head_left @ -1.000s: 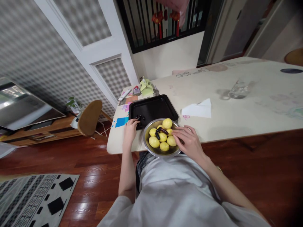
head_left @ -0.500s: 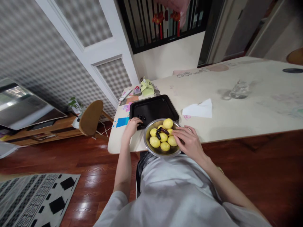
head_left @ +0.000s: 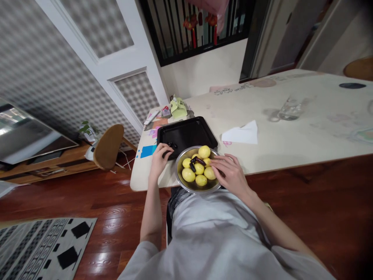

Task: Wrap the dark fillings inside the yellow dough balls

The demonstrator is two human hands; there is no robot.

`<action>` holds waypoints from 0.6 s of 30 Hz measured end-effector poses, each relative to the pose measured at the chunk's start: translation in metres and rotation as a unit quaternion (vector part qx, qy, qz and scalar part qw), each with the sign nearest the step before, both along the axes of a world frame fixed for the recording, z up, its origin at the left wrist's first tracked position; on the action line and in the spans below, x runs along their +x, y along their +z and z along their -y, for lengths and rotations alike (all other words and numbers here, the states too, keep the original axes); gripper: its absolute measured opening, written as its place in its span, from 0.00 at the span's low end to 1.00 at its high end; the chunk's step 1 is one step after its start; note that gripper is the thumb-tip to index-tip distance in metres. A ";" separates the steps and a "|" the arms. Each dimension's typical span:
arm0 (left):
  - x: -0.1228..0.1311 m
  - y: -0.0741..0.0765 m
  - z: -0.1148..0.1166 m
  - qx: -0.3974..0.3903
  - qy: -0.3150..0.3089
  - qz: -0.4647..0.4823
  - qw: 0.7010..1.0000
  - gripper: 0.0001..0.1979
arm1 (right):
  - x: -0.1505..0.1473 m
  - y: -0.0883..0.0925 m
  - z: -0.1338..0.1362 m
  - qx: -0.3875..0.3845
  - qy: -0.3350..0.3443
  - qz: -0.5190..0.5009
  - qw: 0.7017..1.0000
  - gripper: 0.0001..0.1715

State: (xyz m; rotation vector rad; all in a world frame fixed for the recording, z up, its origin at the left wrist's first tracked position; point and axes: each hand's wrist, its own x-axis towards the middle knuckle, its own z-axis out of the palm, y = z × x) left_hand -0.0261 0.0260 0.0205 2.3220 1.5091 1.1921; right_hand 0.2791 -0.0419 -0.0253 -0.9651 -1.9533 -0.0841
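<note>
A metal bowl (head_left: pixel 181 182) at the table's front edge holds several yellow lemons (head_left: pixel 189 175) with a few dark, elongated pieces (head_left: pixel 199 160) on top. My right hand (head_left: pixel 230 171) rests at the bowl's right rim, its fingers stretched out over the lemons. Behind the bowl lies a black tray (head_left: pixel 189 134) with small dark pieces (head_left: pixel 172 145) near its left front corner. My left hand (head_left: pixel 159 159) is at that corner, thumb and fingertips bent toward each other; anything between them is too small to make out.
On the white table (head_left: pixel 291 144) are a white paper (head_left: pixel 241 133), a clear glass (head_left: pixel 290 109), a light green box (head_left: pixel 178 107) and a white remote (head_left: pixel 152 116). A wooden chair (head_left: pixel 108 147) stands to the left.
My left hand has drawn back slightly from the tray's front left corner, and its fingers have come closer together. My right hand stays at the bowl. The whole view has shifted a little.
</note>
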 end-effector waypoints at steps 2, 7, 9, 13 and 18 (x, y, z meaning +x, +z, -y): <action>0.010 0.008 0.015 0.028 -0.040 0.036 0.998 0.06 | 0.000 0.001 0.000 -0.003 -0.001 0.001 1.000 0.14; 0.034 0.016 0.042 0.016 -0.163 0.037 0.986 0.08 | -0.001 0.003 0.001 -0.003 0.000 0.003 1.000 0.13; 0.042 0.013 0.047 0.000 -0.201 0.024 0.979 0.08 | -0.001 0.003 0.001 -0.008 0.000 0.002 1.000 0.14; 0.051 0.002 0.051 -0.018 -0.230 -0.048 0.972 0.05 | 0.001 0.003 0.001 -0.010 -0.004 0.005 1.000 0.15; 0.055 -0.003 0.055 -0.037 -0.205 -0.140 0.968 0.04 | 0.001 0.002 0.000 0.007 -0.006 0.010 1.000 0.12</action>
